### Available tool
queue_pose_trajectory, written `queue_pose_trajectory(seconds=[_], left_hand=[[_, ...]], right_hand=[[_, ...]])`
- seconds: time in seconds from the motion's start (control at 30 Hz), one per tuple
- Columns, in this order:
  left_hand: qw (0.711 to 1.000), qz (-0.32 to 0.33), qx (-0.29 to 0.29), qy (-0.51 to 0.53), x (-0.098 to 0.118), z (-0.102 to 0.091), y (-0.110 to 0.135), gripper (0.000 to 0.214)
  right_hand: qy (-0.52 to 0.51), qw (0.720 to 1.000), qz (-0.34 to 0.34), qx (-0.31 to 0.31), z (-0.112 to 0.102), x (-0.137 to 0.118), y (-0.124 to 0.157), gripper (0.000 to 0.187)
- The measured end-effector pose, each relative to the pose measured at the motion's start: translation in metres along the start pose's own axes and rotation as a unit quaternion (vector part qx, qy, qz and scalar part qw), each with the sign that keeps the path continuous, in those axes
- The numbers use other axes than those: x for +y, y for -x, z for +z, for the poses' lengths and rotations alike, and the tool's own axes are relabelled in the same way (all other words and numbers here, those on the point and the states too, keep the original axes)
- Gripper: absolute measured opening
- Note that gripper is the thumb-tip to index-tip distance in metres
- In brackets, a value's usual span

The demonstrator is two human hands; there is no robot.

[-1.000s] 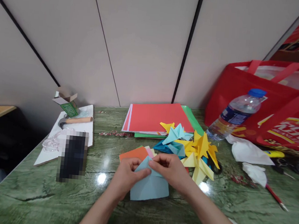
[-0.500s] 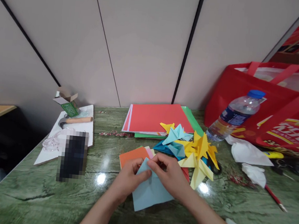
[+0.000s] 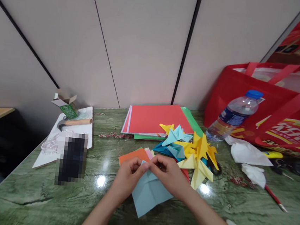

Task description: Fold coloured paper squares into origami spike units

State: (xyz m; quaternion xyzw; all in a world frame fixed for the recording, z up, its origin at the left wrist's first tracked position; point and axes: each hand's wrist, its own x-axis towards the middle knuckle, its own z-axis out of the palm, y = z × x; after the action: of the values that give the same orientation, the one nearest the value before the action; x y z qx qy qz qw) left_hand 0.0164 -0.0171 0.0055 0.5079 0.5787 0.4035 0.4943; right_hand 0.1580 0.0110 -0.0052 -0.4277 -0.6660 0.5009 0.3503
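A light blue paper sheet [image 3: 149, 194], partly folded, lies tilted on the green marble table [image 3: 38, 193]. My left hand [image 3: 127, 177] pinches its upper left corner, fingers closed on the paper. My right hand [image 3: 170, 174] pinches the same top edge from the right, fingertips meeting the left hand's. Just behind my hands lies a small stack of coloured sheets with an orange sheet [image 3: 132, 154] on top. Right of it is a pile of folded paper shapes [image 3: 191, 150] in yellow, teal and blue.
Red and green paper sheets [image 3: 154, 120] lie by the wall. A water bottle [image 3: 233, 113] leans on a red bag [image 3: 273, 103] at right, with crumpled tissues [image 3: 247, 153] and a red pencil [image 3: 274, 197]. At left, a white board [image 3: 45, 153] carries a hammer [image 3: 73, 122] and a small box [image 3: 67, 105].
The light blue sheet has turned so its lower corner points toward me, and both hands have drawn closer together at its top edge.
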Motion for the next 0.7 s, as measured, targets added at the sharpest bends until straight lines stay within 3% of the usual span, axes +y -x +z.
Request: queue_pose_trajectory(seconds=[0.4, 0.6, 0.7], left_hand=[[0.994, 0.043, 0.083, -0.055, 0.000, -0.007, -0.001, 0.033], [0.995, 0.015, 0.103, -0.004, -0.012, -0.027, -0.008, 0.033], [0.987, -0.001, 0.148, 0.061, -0.011, -0.032, -0.011, 0.033]], right_hand=[[0.033, 0.999, 0.002, -0.015, -0.003, 0.003, -0.002, 0.015], [0.023, 0.999, 0.022, 0.001, -0.011, 0.004, -0.005, 0.015], [-0.001, 0.999, 0.039, 0.009, -0.016, 0.004, -0.007, 0.014]])
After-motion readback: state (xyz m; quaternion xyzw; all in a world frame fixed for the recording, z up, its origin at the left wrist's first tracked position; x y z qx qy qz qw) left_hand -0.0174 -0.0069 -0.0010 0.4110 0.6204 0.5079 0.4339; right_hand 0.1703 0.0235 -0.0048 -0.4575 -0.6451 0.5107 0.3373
